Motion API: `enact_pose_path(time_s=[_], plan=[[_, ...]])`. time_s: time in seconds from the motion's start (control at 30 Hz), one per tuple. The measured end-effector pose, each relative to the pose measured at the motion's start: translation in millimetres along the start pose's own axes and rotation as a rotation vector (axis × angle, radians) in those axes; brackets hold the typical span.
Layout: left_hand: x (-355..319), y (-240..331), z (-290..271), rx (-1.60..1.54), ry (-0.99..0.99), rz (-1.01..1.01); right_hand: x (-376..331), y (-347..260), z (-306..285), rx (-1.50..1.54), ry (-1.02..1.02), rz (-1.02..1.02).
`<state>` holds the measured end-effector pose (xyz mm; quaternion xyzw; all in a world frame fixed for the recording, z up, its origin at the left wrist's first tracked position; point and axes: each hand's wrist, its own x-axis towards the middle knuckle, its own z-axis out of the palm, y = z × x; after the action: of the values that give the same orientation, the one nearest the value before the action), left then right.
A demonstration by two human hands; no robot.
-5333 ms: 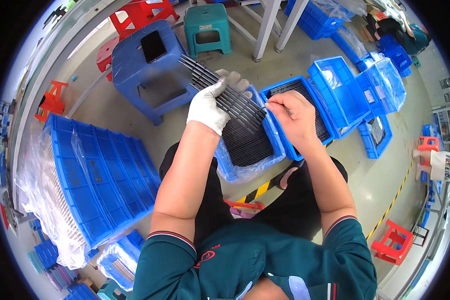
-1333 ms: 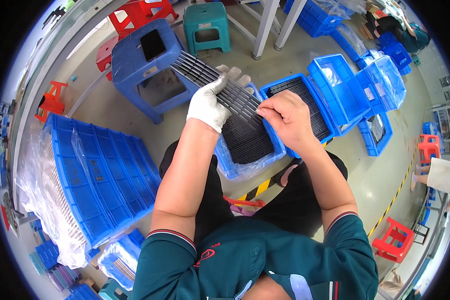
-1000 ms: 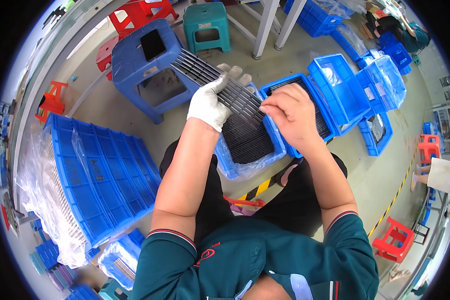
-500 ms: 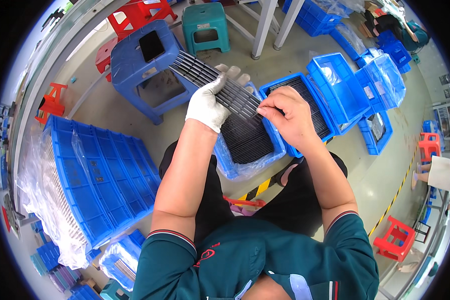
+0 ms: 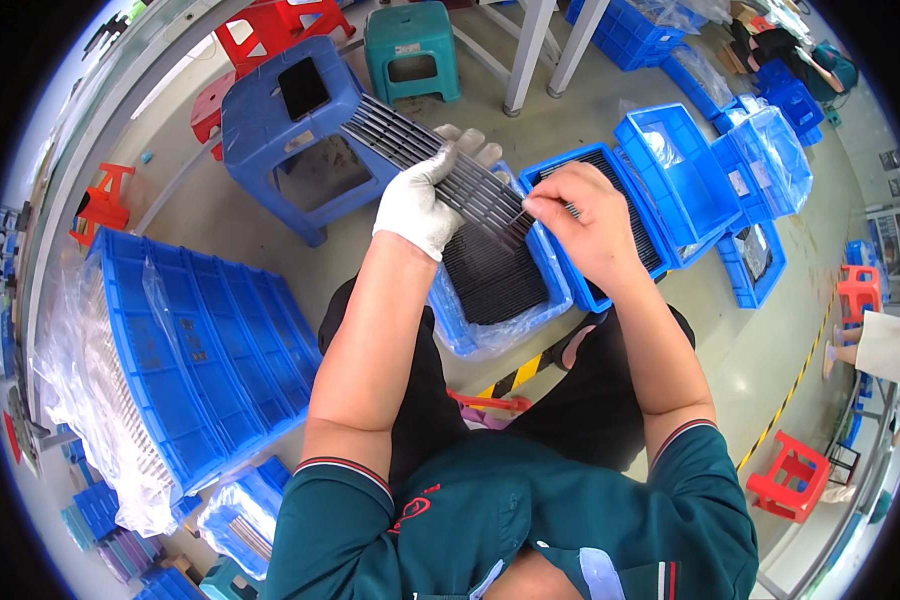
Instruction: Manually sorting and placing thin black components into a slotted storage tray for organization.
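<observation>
Beneath dark rods [image 5: 482, 196], blue tray [image 5: 559, 287], blue stool [image 5: 254, 112] beyond

Bright, even light — a glare spot on the floor [image 5: 715, 350] — and bowed edges toward the black rim.

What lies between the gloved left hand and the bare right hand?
The lower part of the dark rods lies there, as the head view shows.

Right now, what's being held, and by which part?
Rods, in the left grip, around their middle. Whether the right grip holds anything can't be told.
</observation>
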<state>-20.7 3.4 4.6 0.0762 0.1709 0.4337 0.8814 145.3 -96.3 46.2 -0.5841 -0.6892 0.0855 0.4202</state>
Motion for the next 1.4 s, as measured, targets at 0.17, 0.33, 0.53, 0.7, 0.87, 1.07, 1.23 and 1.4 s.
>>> enact_pose_path(time_s=[0.17, 0.33, 0.53, 0.7, 0.87, 1.07, 1.23, 1.4], plan=[[-0.1, 1.0, 2.2, 0.042, 0.04, 0.033, -3.3, -4.2, 5.0, 0.066, -0.053, -0.004], [1.9, 3.0, -0.5, 0.028, 0.049, 0.041, -3.0, -4.2, 6.8, 0.011, -0.097, -0.075], [7.4, -1.4, -12.1, -0.049, -0.05, 0.016, -6.9, -17.1, 2.2, -0.135, -0.135, -0.276], [2.2, -6.3, -7.9, -0.07, -0.058, -0.011, -10.1, -13.6, 4.7, -0.151, -0.176, -0.272], [-0.3, -10.6, -8.2, 0.001, 0.043, -0.022, -10.1, -12.8, -2.9, -0.124, -0.114, -0.244], [24.5, -12.7, -29.8, 0.076, 0.269, -0.121, 0.1, 3.3, -28.9, 0.071, 0.069, 0.053], [47.0, -28.8, -59.7, 0.362, 0.548, -0.309, -11.7, 16.5, -47.1, 0.158, 0.111, 0.178], [61.6, -70.3, -142.1, 0.904, 0.601, -0.535, -29.5, 8.8, -71.9, 0.147, 0.139, 0.08]])
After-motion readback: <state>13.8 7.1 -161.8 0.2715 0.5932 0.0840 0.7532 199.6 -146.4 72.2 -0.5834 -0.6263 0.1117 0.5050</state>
